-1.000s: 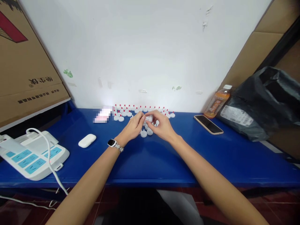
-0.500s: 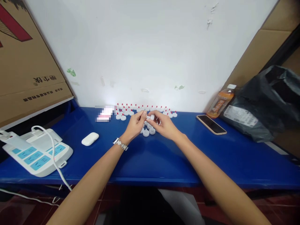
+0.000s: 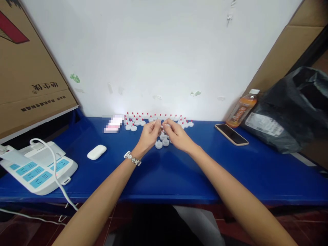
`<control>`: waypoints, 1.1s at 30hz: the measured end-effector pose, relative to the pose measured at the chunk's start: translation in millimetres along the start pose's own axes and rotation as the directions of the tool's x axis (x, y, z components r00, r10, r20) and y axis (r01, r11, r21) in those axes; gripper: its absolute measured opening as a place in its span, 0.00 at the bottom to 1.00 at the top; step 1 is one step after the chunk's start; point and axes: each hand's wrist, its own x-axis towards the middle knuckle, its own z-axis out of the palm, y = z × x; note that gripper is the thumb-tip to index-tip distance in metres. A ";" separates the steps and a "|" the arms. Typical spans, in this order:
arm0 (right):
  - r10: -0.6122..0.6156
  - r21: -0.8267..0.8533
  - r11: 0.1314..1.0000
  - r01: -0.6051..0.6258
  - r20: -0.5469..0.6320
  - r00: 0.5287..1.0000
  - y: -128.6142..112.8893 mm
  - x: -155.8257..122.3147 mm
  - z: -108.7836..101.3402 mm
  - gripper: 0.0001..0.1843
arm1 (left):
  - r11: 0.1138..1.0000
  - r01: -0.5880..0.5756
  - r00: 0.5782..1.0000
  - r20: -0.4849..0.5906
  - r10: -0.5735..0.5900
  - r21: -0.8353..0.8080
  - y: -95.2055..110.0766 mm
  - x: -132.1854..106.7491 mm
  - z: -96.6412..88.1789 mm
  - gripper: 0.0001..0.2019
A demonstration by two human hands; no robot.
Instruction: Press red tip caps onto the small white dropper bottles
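Both my hands meet over the back middle of the blue table (image 3: 164,174). My left hand (image 3: 149,134) and my right hand (image 3: 176,135) pinch a small white cap (image 3: 164,127) between their fingertips. A watch sits on my left wrist. Just below the hands lie a few loose white caps (image 3: 162,142). Behind them, along the wall, stand rows of white caps with red tips (image 3: 153,118).
A white earbud case (image 3: 96,152) lies left of my hands. A white power strip with cable (image 3: 38,167) sits at the left edge. A phone (image 3: 231,134), an orange drink bottle (image 3: 242,108) and a black plastic bag (image 3: 289,109) are on the right. Cardboard boxes lean on both sides.
My hands stay together on the white cap, with fingers shifting slightly. The view has moved a little; the hands sit a bit higher in the picture.
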 end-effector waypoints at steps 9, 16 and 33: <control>0.310 0.451 0.845 -0.286 0.022 0.950 15.4 3.2 -25.4 0.12 | 0.976 -0.170 0.942 -0.269 0.201 0.133 8.7 17.4 -57.6 0.25; 0.123 -0.007 0.992 -0.126 -0.149 0.981 29.1 4.1 -14.5 0.12 | 0.571 -0.231 0.971 0.151 0.186 0.787 -21.1 31.3 -57.4 0.13; 0.088 -0.240 0.959 -0.148 -0.247 0.965 51.8 -0.4 -25.9 0.13 | 0.571 -0.281 0.960 0.231 0.160 0.771 -19.4 6.8 -50.8 0.13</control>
